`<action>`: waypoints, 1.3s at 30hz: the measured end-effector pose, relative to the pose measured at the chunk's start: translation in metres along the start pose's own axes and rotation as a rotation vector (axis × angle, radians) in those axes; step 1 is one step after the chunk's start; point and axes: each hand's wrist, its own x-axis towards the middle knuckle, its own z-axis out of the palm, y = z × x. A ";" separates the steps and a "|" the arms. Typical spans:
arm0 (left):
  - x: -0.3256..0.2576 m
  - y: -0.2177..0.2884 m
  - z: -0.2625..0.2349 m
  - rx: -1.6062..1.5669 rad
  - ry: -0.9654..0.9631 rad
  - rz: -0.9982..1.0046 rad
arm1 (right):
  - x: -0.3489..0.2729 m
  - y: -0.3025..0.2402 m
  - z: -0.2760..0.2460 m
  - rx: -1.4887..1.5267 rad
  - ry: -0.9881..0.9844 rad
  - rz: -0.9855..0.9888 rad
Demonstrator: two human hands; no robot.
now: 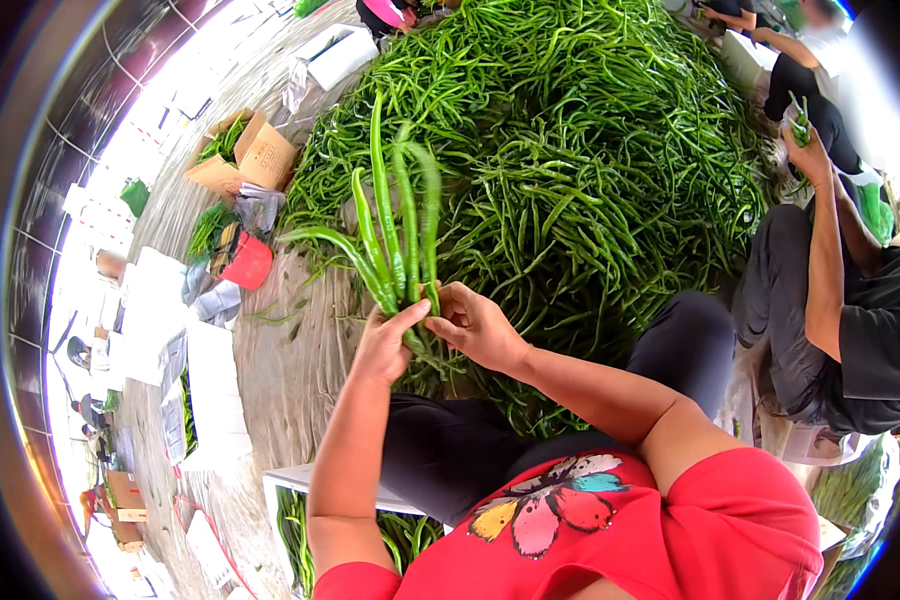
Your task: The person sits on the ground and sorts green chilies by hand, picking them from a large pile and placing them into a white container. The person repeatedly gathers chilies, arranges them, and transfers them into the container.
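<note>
- Down at the bottom edge, a red T-shirt (720, 530) with a colorful butterfly-ish print takes up loads of room, dark trousers (685, 345) just past it.
- By the person's left forearm there's a white box (282, 478) with green peppers in it, partly hidden by the arm.
- Left hand (385, 345): grip is closed around the lower ends of a bunch of long green peppers (388, 225), thumb across them, tips fanning up and away.
- Right hand (475, 328) is right beside it, grip pinching the low end of the rightmost pepper (431, 210), which is pretty motion-blurred.
- Just beyond, a massive pile of green peppers (590, 150) spreads over the ground sheet (295, 350).
- Off to the right, a seated co-worker in dark clothes has a hand (808, 155) up with a few peppers too.
- Farther left: a red bucket (247, 262), then an open cardboard box (267, 150) with more green stuff inside.
- Way up top, a white carton (342, 58) near the pile's edge.
</note>
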 end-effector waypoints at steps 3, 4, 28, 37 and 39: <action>0.001 -0.013 0.009 -0.031 0.016 0.009 | 0.002 0.002 -0.003 -0.185 0.046 -0.094; -0.001 -0.011 0.014 -0.041 0.021 0.006 | 0.002 -0.005 -0.005 -0.274 0.047 -0.093; 0.198 -0.085 -0.243 0.241 0.870 0.046 | 0.121 0.143 -0.050 -0.425 -0.427 0.398; 0.335 -0.161 -0.299 0.356 0.896 -0.365 | 0.253 0.191 -0.110 -0.627 -0.442 0.182; 0.349 -0.183 -0.331 0.324 0.743 -0.539 | 0.308 0.186 -0.124 -0.695 -0.382 0.133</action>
